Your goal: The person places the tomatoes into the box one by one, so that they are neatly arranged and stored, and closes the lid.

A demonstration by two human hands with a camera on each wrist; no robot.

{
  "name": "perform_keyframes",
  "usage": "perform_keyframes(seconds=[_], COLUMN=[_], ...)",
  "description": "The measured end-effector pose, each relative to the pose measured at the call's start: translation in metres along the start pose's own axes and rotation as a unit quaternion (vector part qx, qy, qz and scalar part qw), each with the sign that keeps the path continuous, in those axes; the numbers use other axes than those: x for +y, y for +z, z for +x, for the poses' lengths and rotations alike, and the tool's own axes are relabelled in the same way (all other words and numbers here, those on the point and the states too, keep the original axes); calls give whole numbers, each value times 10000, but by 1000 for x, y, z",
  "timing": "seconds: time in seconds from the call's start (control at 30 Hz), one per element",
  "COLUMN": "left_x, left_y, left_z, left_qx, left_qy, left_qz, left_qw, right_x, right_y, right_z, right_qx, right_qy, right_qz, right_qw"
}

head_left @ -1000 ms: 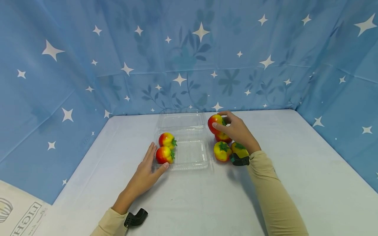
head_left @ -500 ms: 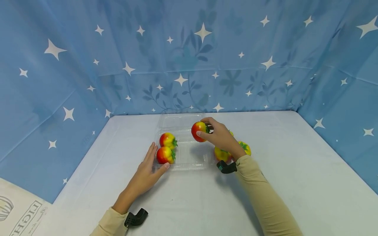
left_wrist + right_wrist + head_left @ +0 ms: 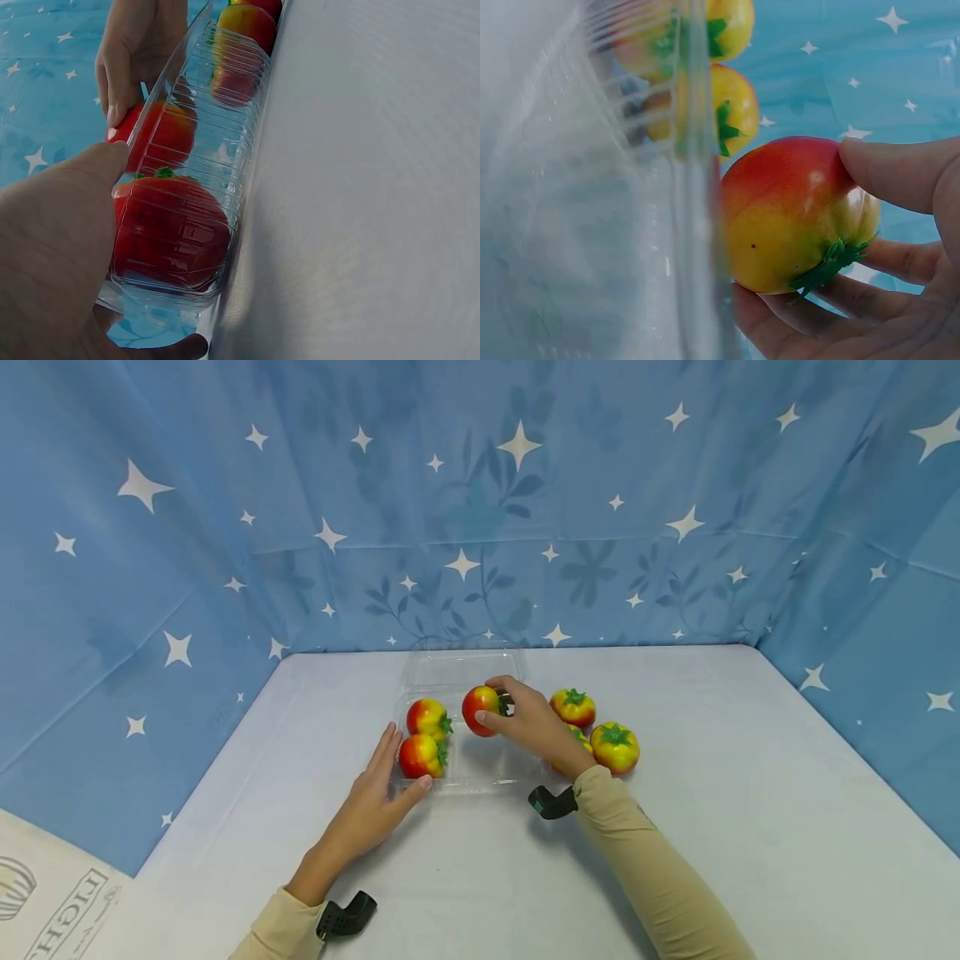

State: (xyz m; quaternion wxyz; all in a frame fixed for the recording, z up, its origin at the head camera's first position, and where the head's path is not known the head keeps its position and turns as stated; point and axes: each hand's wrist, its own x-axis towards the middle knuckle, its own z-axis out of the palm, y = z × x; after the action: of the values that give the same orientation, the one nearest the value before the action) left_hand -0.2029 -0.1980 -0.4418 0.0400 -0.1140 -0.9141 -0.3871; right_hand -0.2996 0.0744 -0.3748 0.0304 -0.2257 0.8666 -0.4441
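My right hand (image 3: 536, 722) grips a red-and-yellow persimmon (image 3: 478, 710) with a green calyx, thumb on one side and fingers on the other. It is above the clear plastic clamshell box (image 3: 487, 764), just right of two persimmons (image 3: 423, 756) that lie along the box's left side. My left hand (image 3: 366, 810) rests at the box's front left corner, fingers straight along the side and thumb at the front edge. In the right wrist view the held persimmon (image 3: 795, 217) shows its calyx towards the palm. Through the box wall, the left wrist view shows a persimmon (image 3: 169, 232).
The clear lid (image 3: 465, 667) lies folded back behind the box. Right of the box are three more persimmons (image 3: 615, 747) on the white table (image 3: 480, 877), one partly behind the right wrist. A blue curtain with stars (image 3: 480, 510) hangs around the table.
My right hand has carried the persimmon leftward from the group on the right to over the box, and lower. My left hand has stayed in place.
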Motion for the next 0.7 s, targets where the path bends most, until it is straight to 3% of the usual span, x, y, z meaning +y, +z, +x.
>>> perform_keyframes(seconds=[0.37,0.7], left_x=[-1,0], left_y=[-1,0], left_z=[0,-1], left_qx=[-4,25], left_qy=[3,-10], left_qz=[-1,-5], left_qw=[10000,10000], right_x=[2,1], right_y=[24,35], right_z=[11,18], right_qx=[181,52], right_qy=[182,361], right_qz=[-239,-333], right_qw=[9994,9988])
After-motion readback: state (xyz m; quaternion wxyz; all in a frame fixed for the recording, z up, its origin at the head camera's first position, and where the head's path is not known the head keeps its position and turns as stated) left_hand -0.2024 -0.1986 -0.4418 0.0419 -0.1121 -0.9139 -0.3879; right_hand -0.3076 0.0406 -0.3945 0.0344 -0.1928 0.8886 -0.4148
